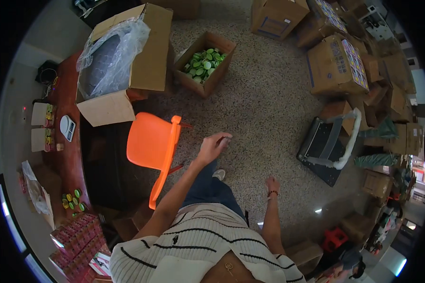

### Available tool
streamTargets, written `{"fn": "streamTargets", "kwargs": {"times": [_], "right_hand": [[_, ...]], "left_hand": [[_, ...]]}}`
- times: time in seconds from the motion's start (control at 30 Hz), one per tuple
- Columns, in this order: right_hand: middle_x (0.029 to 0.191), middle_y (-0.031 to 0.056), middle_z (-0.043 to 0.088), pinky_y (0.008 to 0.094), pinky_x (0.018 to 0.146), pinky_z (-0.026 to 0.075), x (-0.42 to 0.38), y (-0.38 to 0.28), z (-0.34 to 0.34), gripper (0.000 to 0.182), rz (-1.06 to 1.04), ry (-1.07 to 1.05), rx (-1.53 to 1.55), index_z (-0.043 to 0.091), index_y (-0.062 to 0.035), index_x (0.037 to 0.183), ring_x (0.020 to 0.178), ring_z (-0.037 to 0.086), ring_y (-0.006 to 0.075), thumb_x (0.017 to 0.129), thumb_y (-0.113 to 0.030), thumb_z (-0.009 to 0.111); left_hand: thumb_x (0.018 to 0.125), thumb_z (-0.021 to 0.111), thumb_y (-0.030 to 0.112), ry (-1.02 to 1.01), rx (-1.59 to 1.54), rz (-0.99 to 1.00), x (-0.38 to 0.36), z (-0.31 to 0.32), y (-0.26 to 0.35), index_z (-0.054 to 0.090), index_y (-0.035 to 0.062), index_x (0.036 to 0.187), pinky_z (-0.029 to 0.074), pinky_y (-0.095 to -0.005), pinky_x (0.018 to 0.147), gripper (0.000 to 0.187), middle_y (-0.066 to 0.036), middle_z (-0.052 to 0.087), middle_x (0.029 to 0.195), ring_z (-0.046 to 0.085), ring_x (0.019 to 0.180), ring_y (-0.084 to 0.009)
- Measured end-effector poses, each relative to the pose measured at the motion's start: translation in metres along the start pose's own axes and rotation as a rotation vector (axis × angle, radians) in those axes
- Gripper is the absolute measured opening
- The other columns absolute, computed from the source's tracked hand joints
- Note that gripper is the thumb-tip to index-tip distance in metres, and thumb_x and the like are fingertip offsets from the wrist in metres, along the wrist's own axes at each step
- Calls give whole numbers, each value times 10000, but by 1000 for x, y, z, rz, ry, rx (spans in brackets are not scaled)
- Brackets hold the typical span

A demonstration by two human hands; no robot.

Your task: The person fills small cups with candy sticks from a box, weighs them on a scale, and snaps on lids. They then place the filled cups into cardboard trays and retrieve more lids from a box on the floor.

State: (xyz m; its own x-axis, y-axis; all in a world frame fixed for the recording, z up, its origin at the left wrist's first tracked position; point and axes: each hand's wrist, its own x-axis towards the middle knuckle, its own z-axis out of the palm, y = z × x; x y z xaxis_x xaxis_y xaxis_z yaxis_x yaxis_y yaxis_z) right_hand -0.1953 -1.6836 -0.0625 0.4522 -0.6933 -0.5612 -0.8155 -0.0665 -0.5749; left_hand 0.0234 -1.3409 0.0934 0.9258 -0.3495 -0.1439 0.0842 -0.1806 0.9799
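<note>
My left hand (214,147) is held out in front of my body above the speckled floor, its fingers curled together; whether anything small is between them I cannot make out. To its left stands an orange chair (148,141), not touched by the hand. My right hand (272,184), with a red bracelet at the wrist, hangs low at my side over the floor, and its fingers are too small and foreshortened to read. Ahead on the floor is an open cardboard box (214,85) holding many green round lids (204,65).
A large open carton (151,56) with plastic wrap is at the upper left, beside a red-brown table (63,170) bearing a white scale (67,128). A black platform trolley (321,151) stands at right, near stacked cartons (333,66). A red stool (334,239) is at lower right.
</note>
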Motion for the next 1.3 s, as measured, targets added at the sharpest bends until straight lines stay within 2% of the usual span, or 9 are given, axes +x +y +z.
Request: {"fn": "streamTargets", "kwargs": {"times": [0.1, 0.2, 0.33, 0.43, 0.57, 0.63, 0.97, 1.03, 1.3], "right_hand": [[939, 123, 715, 350, 726, 579, 73, 5, 50, 393, -124, -215, 43, 661, 17, 1110, 879, 717, 216, 956, -344, 638], [992, 152, 712, 373, 788, 556, 59, -64, 97, 309, -227, -445, -378, 685, -36, 1064, 906, 708, 256, 942, -312, 622], [1045, 179, 699, 449, 878, 516, 102, -132, 139, 299, -419, -927, -664, 698, -42, 1033, 982, 661, 364, 921, -313, 642], [1081, 168, 706, 421, 894, 524, 191, -204, 163, 300, -530, -469, -922, 697, -27, 1091, 999, 680, 342, 943, -273, 612], [977, 102, 720, 328, 795, 561, 284, -335, 224, 209, 3, -489, -104, 659, -9, 1111, 895, 699, 194, 916, -77, 629], [1061, 113, 712, 304, 822, 562, 325, -387, 264, 238, -157, -543, -175, 625, 5, 1172, 920, 690, 163, 943, -57, 620], [1022, 164, 694, 358, 794, 554, 441, -594, 587, 204, -863, -1062, -427, 645, -17, 1132, 920, 697, 303, 954, -116, 631], [1088, 226, 654, 442, 870, 530, 472, -606, 660, 216, -1095, -1023, -453, 618, 15, 1100, 1019, 638, 387, 903, -70, 642], [1309, 183, 624, 524, 1013, 452, 573, -557, 845, 554, -1706, -486, -699, 558, -37, 1362, 1209, 566, 349, 972, -424, 492]], "left_hand": [[1010, 538, 76, 58, -73, -131, 89, 22, -86, 658, 18, 1194, 565, -304, 765, 227, -91, 690, 988, 695, 869, -150], [1021, 532, 163, 428, -912, -662, 177, 14, -164, 654, -9, 1190, 559, -278, 701, 270, -36, 690, 935, 658, 763, -131], [1015, 533, 183, 701, -840, -718, 276, -14, -252, 666, -6, 1177, 565, -279, 722, 282, -49, 700, 921, 671, 792, -127], [1000, 560, 183, 644, -539, -611, 328, -51, -280, 667, -14, 1138, 558, -287, 736, 263, -68, 695, 939, 673, 820, -115], [945, 584, 165, 522, 184, -546, 407, -129, -301, 660, -29, 1101, 556, -377, 753, 260, -155, 711, 894, 703, 825, -267], [895, 601, 144, 535, 397, -464, 447, -160, -328, 670, -8, 1021, 544, -466, 804, 209, -225, 699, 959, 657, 938, -427], [906, 658, 217, 343, 665, -477, 638, -235, -437, 540, 17, 1300, 499, -531, 889, 457, -269, 556, 1252, 576, 1085, -482], [917, 643, 248, 389, 999, -27, 669, -234, -458, 538, 43, 1315, 480, -539, 919, 460, -244, 562, 1235, 542, 1134, -472], [911, 634, 216, 310, 861, -473, 662, -206, -436, 583, 95, 1291, 466, -514, 938, 402, -133, 571, 1235, 546, 1155, -361]]}}
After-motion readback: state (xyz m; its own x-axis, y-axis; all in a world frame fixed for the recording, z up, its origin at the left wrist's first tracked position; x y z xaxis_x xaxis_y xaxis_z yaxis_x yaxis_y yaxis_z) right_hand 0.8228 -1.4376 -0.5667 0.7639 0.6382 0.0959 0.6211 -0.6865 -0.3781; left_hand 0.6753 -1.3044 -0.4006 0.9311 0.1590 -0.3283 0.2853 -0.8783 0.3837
